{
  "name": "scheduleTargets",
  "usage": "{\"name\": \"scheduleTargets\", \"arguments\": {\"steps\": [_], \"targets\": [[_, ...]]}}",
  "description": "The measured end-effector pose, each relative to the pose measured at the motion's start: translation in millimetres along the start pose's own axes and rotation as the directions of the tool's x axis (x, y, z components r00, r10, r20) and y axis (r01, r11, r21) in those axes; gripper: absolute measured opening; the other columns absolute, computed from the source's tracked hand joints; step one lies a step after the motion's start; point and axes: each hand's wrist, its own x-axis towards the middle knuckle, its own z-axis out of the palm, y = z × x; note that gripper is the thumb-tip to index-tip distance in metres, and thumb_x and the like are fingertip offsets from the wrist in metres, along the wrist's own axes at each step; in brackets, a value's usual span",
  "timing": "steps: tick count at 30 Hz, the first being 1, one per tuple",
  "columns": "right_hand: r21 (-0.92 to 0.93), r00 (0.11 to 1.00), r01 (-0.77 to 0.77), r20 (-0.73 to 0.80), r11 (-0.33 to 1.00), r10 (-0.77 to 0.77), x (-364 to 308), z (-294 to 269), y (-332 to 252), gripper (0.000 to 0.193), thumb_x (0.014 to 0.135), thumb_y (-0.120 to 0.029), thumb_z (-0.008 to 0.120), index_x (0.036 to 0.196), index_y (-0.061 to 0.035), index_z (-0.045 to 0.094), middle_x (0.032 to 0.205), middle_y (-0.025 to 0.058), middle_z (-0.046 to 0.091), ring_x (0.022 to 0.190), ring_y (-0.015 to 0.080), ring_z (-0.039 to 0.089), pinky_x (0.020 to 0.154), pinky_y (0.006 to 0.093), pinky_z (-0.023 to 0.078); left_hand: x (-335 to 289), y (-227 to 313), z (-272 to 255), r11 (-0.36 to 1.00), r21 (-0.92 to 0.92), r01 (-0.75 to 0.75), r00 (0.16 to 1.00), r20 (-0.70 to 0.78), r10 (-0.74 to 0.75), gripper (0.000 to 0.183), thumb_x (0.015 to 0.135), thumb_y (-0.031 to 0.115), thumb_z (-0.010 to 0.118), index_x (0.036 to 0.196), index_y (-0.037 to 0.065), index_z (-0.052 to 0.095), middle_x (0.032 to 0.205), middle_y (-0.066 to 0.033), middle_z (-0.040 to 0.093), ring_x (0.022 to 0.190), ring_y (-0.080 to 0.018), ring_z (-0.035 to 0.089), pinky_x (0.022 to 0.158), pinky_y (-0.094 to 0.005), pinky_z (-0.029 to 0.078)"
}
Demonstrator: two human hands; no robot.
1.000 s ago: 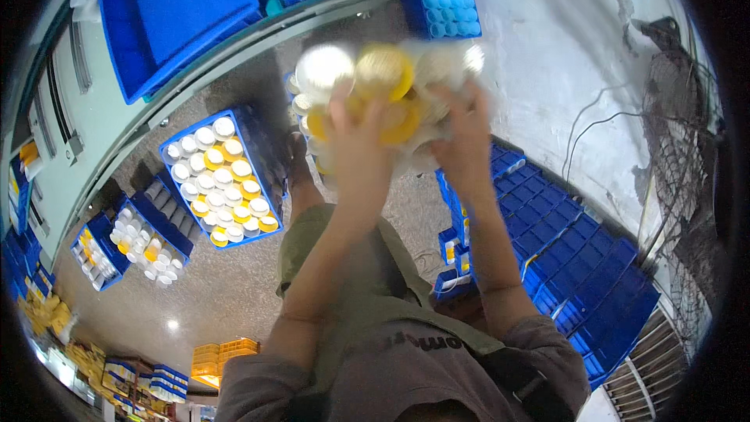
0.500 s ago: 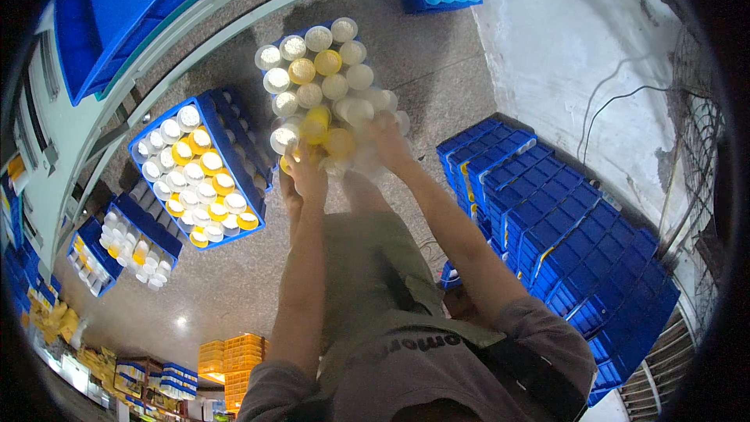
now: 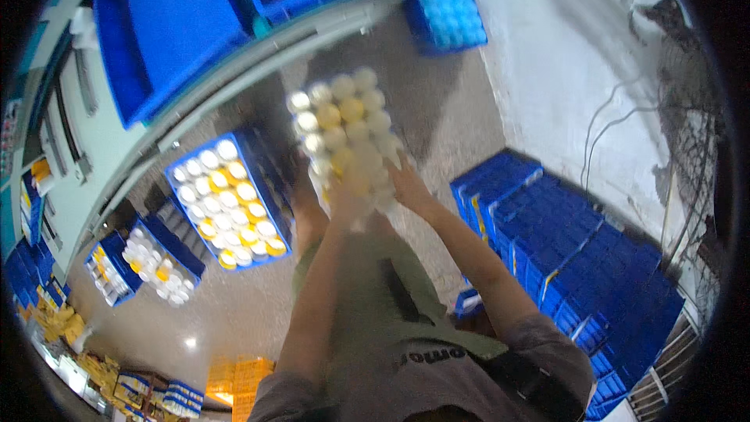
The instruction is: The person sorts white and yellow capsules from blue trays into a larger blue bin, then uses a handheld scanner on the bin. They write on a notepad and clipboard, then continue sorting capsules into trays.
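Rows of round white and yellow cup-like containers [image 3: 341,113] stand packed together in front of my legs, blurred by motion. Over their near left part is my left hand [image 3: 348,197], so smeared that its fingers do not show clearly. At the near right edge of the same group, my right hand [image 3: 408,181] is beside or touching the outer containers. Its fingers are blurred too, and I cannot make out whether it grips one. The hands hide some of the nearest containers.
A blue crate of white and yellow containers [image 3: 226,202] stands to the left, with smaller filled crates [image 3: 160,266] beyond. Stacked blue crates [image 3: 578,266] line the right side. Blue bins [image 3: 176,24] rest on a pale frame at upper left. A crate of light-blue containers [image 3: 453,12] stands by the wall.
The view has shifted, so the whole scene sits lower and further right. My left hand has moved from the group's near left edge in over the containers; the right stays near the right edge.
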Motion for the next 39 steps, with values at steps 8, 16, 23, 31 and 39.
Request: {"name": "scheduleTargets", "arguments": {"steps": [8, 16, 23, 31, 39], "targets": [[0.137, 0.792, 0.421, -0.537, 0.896, -0.29, 127.1, -299.2, -131.6, 0.049, 0.083, -0.007, 0.067, 0.13, -0.0063, 0.051, 0.118, 0.0147, 0.057, 0.102, 0.025, 0.061, 0.088, 0.0364, 0.051, 178.0, 67.1, -314.7, 0.818, 0.008, -0.575, 0.494, -0.794, 0.355, 0.035, 0.08, 0.006, 0.069, 0.113, -0.002, 0.062, 0.095, -0.018, 0.065, 0.083, -0.0275, 0.066, 0.074, -0.0341, 0.053], [-0.492, 0.533, 0.397, -0.563, 0.775, -0.631, 394.3, -494.8, -170.7, 0.079, 0.053, -0.006, 0.076, 0.128, -0.0089, 0.052, 0.128, 0.0228, 0.052, 0.121, 0.0391, 0.046, 0.102, 0.0409, 0.04, 397.8, 107.5, -462.3, 0.961, 0.259, 0.095, 0.783, -0.615, 0.088, 0.079, 0.07, 0.009, 0.072, 0.141, 0.01, 0.038, 0.133, -0.0324, 0.04, 0.119, -0.0531, 0.043, 0.089, -0.0484, 0.049], [-0.409, 0.812, 0.36, -0.306, 0.839, -0.497, 431.3, -511.5, -166.6, 0.089, 0.044, -0.015, 0.083, 0.127, -0.0087, 0.052, 0.121, 0.0194, 0.059, 0.112, 0.0346, 0.055, 0.099, 0.04, 0.043, 408.7, 103.5, -463.0, 0.993, 0.122, 0.001, 0.875, -0.481, 0.058, 0.049, 0.076, 0.008, 0.064, 0.123, 0.005, 0.052, 0.136, -0.0223, 0.044, 0.135, -0.0422, 0.031, 0.095, -0.0554, 0.042], [-0.333, 0.562, 0.484, -0.59, 0.809, -0.58, 277.5, -477.0, -177.1, 0.061, 0.065, -0.024, 0.079, 0.119, -0.0089, 0.055, 0.115, 0.0165, 0.06, 0.111, 0.0367, 0.054, 0.096, 0.0452, 0.043, 286.9, 117.7, -430.1, 0.927, -0.017, -0.374, 0.625, -0.744, 0.238, 0.069, 0.063, -0.002, 0.071, 0.127, 0.012, 0.05, 0.125, -0.0331, 0.038, 0.107, -0.0498, 0.053, 0.091, -0.0467, 0.048], [-0.196, 0.577, 0.222, -0.763, 0.955, -0.291, 13.3, -398.7, -175.2, 0.072, 0.059, 0.009, 0.071, 0.126, -0.0117, 0.055, 0.13, 0.0145, 0.049, 0.122, 0.0331, 0.049, 0.103, 0.0391, 0.042, 83.3, 178.7, -338.4, 0.809, -0.017, -0.587, 0.502, -0.792, 0.347, 0.068, 0.06, -0.012, 0.064, 0.122, 0.01, 0.052, 0.126, -0.0293, 0.037, 0.112, -0.0517, 0.045, 0.096, -0.0491, 0.042]]}}
